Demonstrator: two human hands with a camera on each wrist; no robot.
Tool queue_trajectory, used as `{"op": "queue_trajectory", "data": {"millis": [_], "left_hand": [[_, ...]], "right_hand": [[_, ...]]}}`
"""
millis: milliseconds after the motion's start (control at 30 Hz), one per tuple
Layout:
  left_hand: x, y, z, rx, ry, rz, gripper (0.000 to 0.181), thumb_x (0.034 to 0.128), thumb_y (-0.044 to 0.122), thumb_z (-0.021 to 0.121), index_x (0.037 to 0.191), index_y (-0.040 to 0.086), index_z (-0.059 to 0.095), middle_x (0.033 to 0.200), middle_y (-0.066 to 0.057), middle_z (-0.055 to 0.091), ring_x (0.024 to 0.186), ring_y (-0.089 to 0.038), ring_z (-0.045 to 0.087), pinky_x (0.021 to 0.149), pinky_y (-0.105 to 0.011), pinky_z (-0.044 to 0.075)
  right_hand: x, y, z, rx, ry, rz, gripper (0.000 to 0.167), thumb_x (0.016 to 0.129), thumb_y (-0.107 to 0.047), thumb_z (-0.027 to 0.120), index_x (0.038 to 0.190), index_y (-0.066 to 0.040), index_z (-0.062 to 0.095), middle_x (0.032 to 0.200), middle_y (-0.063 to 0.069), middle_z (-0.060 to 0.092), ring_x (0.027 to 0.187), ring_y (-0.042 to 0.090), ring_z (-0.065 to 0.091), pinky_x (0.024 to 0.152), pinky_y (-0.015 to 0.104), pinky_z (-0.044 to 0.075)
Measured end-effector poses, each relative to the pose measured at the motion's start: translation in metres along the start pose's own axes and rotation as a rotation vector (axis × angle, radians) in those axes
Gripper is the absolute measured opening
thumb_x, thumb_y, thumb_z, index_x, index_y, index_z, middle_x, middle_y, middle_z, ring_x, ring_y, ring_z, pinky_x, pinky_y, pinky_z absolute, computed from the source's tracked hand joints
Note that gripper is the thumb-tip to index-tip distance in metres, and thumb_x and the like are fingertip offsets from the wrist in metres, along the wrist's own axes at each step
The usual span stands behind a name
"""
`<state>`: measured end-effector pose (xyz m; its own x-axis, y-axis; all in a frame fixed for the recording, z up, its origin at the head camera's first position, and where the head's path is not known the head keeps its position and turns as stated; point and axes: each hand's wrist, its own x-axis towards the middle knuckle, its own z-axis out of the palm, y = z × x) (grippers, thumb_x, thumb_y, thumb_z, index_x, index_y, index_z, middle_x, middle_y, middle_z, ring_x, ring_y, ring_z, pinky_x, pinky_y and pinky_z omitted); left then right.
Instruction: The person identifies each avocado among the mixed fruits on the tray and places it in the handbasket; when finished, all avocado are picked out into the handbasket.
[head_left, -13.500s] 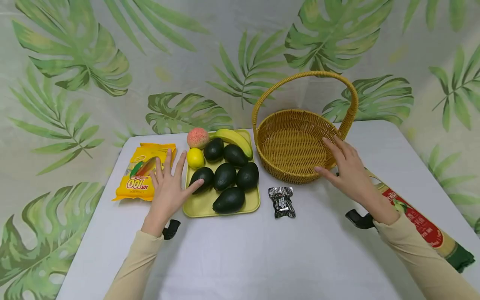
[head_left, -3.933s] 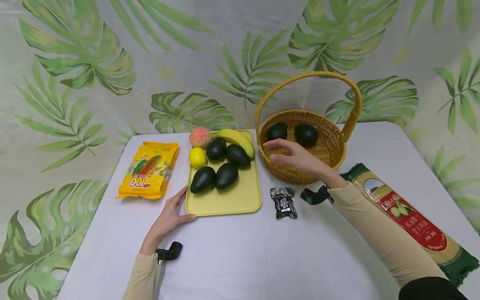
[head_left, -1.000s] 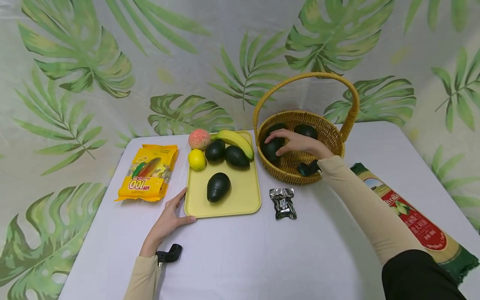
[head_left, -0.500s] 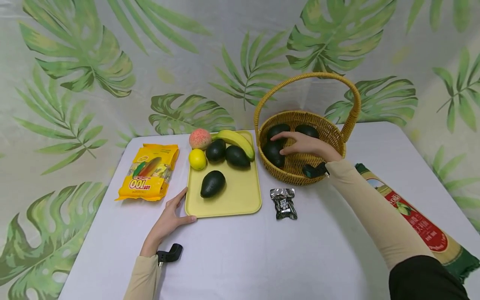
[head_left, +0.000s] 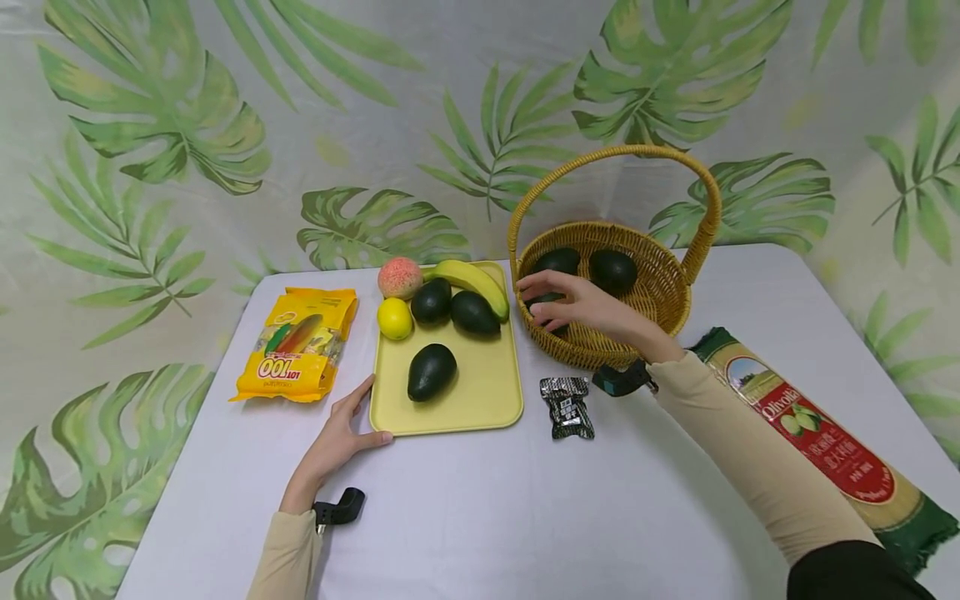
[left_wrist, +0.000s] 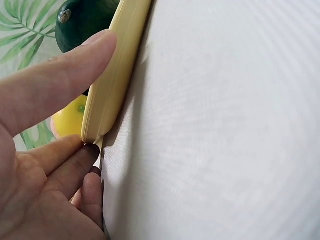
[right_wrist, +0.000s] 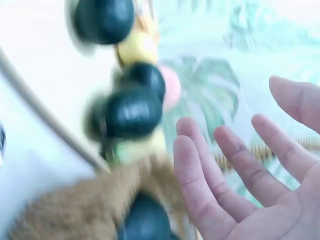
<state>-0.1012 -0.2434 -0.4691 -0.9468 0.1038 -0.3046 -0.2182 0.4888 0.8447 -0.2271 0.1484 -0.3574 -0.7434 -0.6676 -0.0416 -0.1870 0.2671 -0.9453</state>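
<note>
My left hand (head_left: 335, 442) rests at the near left corner of a yellow tray (head_left: 480, 412); its thumb and fingertips touch the rim, as the left wrist view also shows. Over the left part of a wicker basket (head_left: 585, 354) is my right hand (head_left: 577, 307), fingers spread and holding nothing. Beneath it lies an avocado (head_left: 557, 330), mostly hidden by the hand. Two more avocados, one at the left (head_left: 557, 260) and one at the right (head_left: 612, 271), sit at the basket's back. A single avocado (head_left: 432, 372) lies on the tray's front half.
Two avocados (head_left: 476, 313), a banana (head_left: 472, 279), a lemon (head_left: 394, 318) and a peach (head_left: 400, 277) fill the tray's back. A yellow candy bag (head_left: 300, 346) lies left, a black-silver wrapped packet (head_left: 567, 408) before the basket, a pasta bag (head_left: 832, 450) right. The basket's handle (head_left: 615, 150) arches up.
Three avocados have gone from the tray into the basket since the earliest frame. Lately my right hand let go of the last one and rose leftward. The tray's front avocado rocked slightly.
</note>
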Motion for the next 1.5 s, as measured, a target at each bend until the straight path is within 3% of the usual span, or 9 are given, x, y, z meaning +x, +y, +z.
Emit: {"op": "queue_trajectory", "data": {"millis": [167,433,700,900,1000,1267,1500], "left_hand": [[0.0,0.0,0.0,0.006,0.003,-0.005,0.101,0.0766,0.029,0.082,0.155,0.019,0.018,0.155,-0.015,0.012,0.138,-0.036,0.018,0.112,-0.057,0.011],[-0.001,0.001,0.0,0.006,0.003,-0.007,0.101,0.0773,0.028,0.081,0.155,0.019,0.018,0.156,-0.016,0.011,0.138,-0.037,0.017,0.112,-0.056,0.011],[-0.001,0.001,0.0,0.012,0.006,-0.021,0.1,0.0778,0.028,0.081,0.155,0.019,0.017,0.155,-0.016,0.011,0.139,-0.037,0.017,0.112,-0.056,0.011],[-0.001,0.0,0.0,-0.008,0.001,-0.008,0.1,0.0779,0.027,0.081,0.155,0.018,0.017,0.155,-0.017,0.01,0.139,-0.037,0.016,0.112,-0.056,0.01],[-0.001,0.0,0.001,-0.016,0.0,-0.005,0.1,0.0778,0.026,0.081,0.155,0.019,0.017,0.155,-0.017,0.01,0.139,-0.037,0.016,0.112,-0.056,0.01],[0.0,0.0,0.001,-0.012,0.005,-0.01,0.101,0.0768,0.027,0.082,0.155,0.018,0.018,0.155,-0.016,0.011,0.139,-0.037,0.017,0.112,-0.056,0.01],[0.0,0.001,0.001,-0.01,0.006,-0.007,0.101,0.0773,0.026,0.081,0.155,0.018,0.018,0.156,-0.016,0.011,0.139,-0.037,0.017,0.112,-0.056,0.01]], "right_hand": [[0.01,-0.005,0.035,0.031,-0.085,-0.001,0.051,0.097,-0.016,0.057,0.144,-0.009,0.038,0.14,0.017,0.04,0.106,0.036,0.059,0.087,0.053,0.049],[0.039,0.006,0.083,0.088,-0.193,0.056,0.063,0.095,-0.02,0.061,0.15,-0.02,0.03,0.152,0.014,0.02,0.107,0.046,0.056,0.087,0.053,0.049],[0.065,0.015,0.114,-0.126,-0.17,0.078,0.062,0.093,-0.03,0.063,0.148,-0.021,0.035,0.147,0.018,0.025,0.08,0.037,0.06,0.069,0.044,0.055],[0.076,0.016,0.132,-0.256,-0.129,0.086,0.051,0.092,-0.033,0.064,0.138,-0.018,0.049,0.144,0.015,0.033,0.105,0.027,0.05,0.066,0.032,0.054],[0.077,0.016,0.136,-0.278,-0.107,0.078,0.044,0.092,-0.032,0.065,0.131,-0.017,0.055,0.141,0.014,0.036,0.11,0.027,0.047,0.066,0.029,0.052],[0.068,0.007,0.122,-0.279,-0.086,-0.058,0.038,0.092,-0.027,0.064,0.127,-0.015,0.058,0.132,0.004,0.049,0.12,0.018,0.04,0.101,0.034,0.035],[0.041,-0.009,0.085,-0.111,-0.118,-0.101,0.038,0.095,-0.022,0.061,0.132,-0.015,0.054,0.143,0.007,0.036,0.118,0.024,0.041,0.081,0.049,0.052]]}}
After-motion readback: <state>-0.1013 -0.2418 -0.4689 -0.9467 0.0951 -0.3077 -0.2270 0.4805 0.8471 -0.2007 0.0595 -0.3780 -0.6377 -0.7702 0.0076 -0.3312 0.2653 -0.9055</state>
